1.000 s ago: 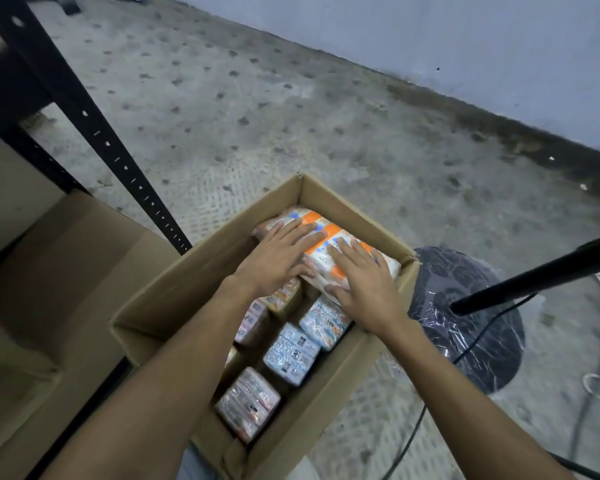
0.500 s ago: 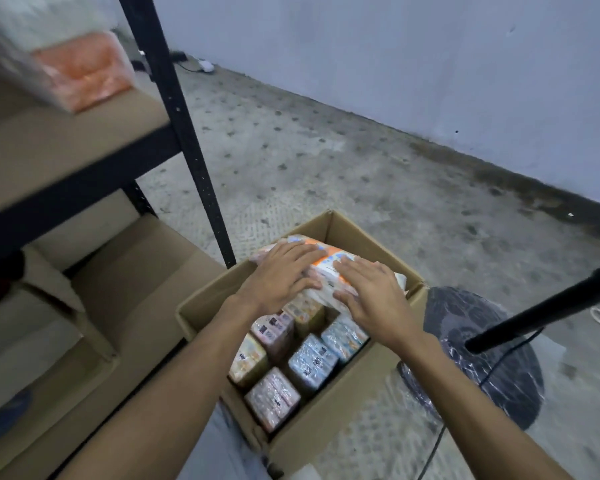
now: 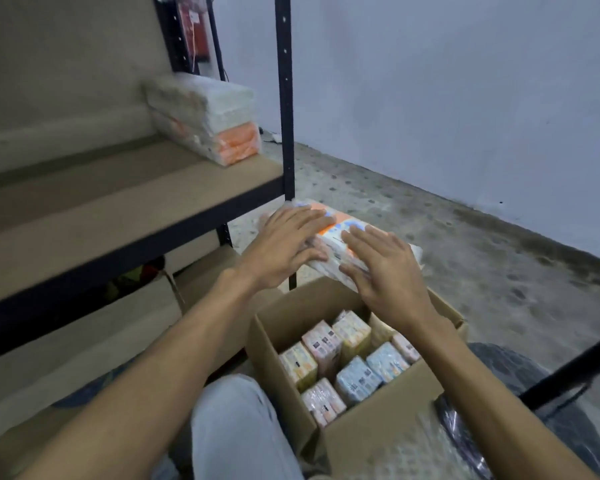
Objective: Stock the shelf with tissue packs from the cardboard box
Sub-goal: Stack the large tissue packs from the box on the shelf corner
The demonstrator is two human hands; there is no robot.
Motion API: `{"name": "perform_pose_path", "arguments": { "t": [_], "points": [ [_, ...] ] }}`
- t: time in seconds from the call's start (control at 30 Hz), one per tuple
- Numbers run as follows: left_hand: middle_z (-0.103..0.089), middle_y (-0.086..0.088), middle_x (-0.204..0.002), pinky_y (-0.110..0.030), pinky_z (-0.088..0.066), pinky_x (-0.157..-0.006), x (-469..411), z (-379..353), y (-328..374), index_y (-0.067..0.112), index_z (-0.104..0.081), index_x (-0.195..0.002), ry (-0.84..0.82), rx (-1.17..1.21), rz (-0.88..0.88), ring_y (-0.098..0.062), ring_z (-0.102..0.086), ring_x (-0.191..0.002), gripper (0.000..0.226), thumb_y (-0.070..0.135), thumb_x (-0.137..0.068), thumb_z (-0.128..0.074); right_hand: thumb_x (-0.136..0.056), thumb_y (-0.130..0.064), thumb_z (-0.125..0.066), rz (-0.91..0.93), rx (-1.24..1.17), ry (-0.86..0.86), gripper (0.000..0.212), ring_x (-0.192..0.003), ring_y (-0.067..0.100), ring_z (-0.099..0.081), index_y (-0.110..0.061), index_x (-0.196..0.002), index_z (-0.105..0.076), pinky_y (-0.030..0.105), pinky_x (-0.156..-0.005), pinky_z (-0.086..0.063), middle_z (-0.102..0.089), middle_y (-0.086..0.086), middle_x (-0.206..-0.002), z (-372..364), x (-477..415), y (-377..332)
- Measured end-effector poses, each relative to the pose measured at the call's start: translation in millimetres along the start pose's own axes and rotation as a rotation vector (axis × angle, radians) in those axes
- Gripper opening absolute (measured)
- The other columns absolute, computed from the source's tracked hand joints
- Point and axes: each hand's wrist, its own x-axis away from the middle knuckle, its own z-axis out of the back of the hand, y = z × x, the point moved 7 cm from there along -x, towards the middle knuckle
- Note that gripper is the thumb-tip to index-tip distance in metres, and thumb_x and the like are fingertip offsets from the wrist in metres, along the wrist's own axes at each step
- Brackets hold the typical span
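A white and orange tissue pack (image 3: 340, 233) is up in the air above the far edge of the open cardboard box (image 3: 388, 407). My left hand (image 3: 284, 249) grips its left side and my right hand (image 3: 385, 271) grips its right side, fingers spread over the top. Inside the box stand several smaller tissue packs (image 3: 343, 362) in yellow, pink and blue wrappers. The brown shelf board (image 3: 118, 209) lies to the left of the held pack, at about the same height. A stack of tissue packs (image 3: 205, 119) rests at the shelf's far right end.
The black shelf post (image 3: 286, 98) stands just left of the held pack. A lower shelf level (image 3: 77, 348) holds flat cardboard. A black fan base wrapped in plastic (image 3: 520, 393) and a black pole (image 3: 575, 365) sit right of the box. My knee (image 3: 236, 424) is beside the box.
Both hands have lifted the white and orange pack out of the box and carried it up and left toward the shelf. The view has tilted up, showing the shelf and its stacked packs.
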Motion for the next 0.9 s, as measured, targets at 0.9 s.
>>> {"name": "perform_pose_path", "arguments": {
  "t": [0.9],
  "points": [
    [-0.026,0.007,-0.156,-0.028,-0.007,-0.119,85,158,-179,0.028,-0.026,-0.149,0.066,-0.191,0.262,-0.009,-0.016,-0.145,0.064,0.051,-0.093,-0.048,-0.083,-0.029,-0.068,0.187,-0.102,-0.118,0.046,-0.132,0.028,-0.041,-0.019,-0.127,-0.057,0.043,-0.108,-0.025,-0.055,0.005,-0.136,-71,-170,-186]
  ]
}}
